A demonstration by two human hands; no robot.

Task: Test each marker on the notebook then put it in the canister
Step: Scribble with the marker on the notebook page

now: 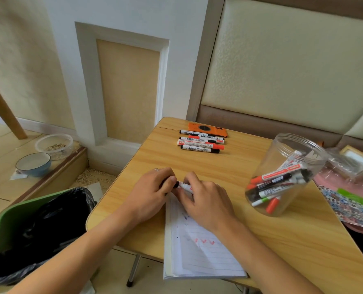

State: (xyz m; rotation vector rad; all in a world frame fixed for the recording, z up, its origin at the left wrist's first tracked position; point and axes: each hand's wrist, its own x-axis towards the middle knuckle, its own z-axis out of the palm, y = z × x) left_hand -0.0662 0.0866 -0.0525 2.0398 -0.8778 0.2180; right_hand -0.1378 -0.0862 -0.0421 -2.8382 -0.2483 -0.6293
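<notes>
Both my hands pinch one black-capped marker (pixel 181 185), left hand (pixel 153 190) on cap, right hand (pixel 204 200) on barrel, probably uncapping for the notebook (pixel 199 251) test.

Head view, single camera: worn on the person's head, above the near edge of the table (pixel 261 240), facing forward and steeply down, wide-angle with bent lines toward the frame edges. Close range: both forearms enter from the bottom edge, the left hand (pixel 153 189) and right hand (pixel 206 200) sit just below frame centre, and the notebook (pixel 199 257) overhangs the table's near edge. Coverage runs from that edge to the far edge and the wall panel (pixel 127 85) behind, with the floor and bin (pixel 28 219) off the table's left edge; no second view, so no shared area.
</notes>
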